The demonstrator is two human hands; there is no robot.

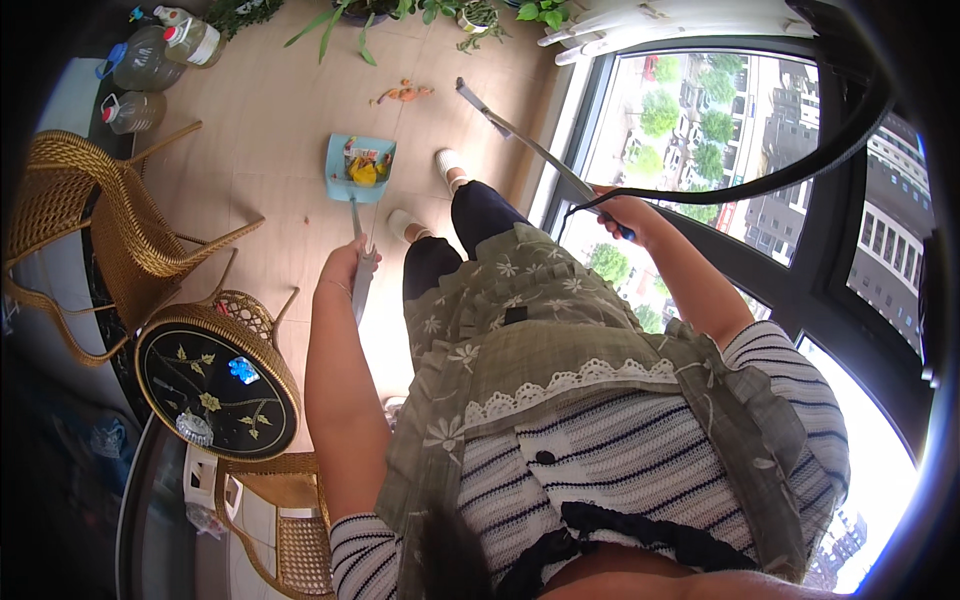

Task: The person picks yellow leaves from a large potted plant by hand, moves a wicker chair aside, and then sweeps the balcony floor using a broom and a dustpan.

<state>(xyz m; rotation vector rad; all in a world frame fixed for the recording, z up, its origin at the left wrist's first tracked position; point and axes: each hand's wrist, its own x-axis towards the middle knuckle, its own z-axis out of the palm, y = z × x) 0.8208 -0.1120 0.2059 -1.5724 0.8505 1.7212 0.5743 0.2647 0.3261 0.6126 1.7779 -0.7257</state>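
My left hand (351, 264) is closed around the grey handle of a light-blue dustpan (332, 169), which rests on the floor left of my feet. In the pan lie a yellow piece, a printed wrapper and small scraps. My right hand (621, 216), near the window, grips the dark end of a long pole, seemingly a broom (541, 154). The pole's far end reaches over the floor, ahead of my feet. Between that end and the dustpan, a small heap of orange scraps (406, 93) lies on the floor, touching neither.
A round glass-topped rattan table (217, 442) and rattan chairs (142, 255) stand at left. Large plastic bottles (146, 64) are at the upper left, potted plants (474, 16) along the top. A window frame (806, 285) runs close on the right; a black strap (720, 196) crosses there.
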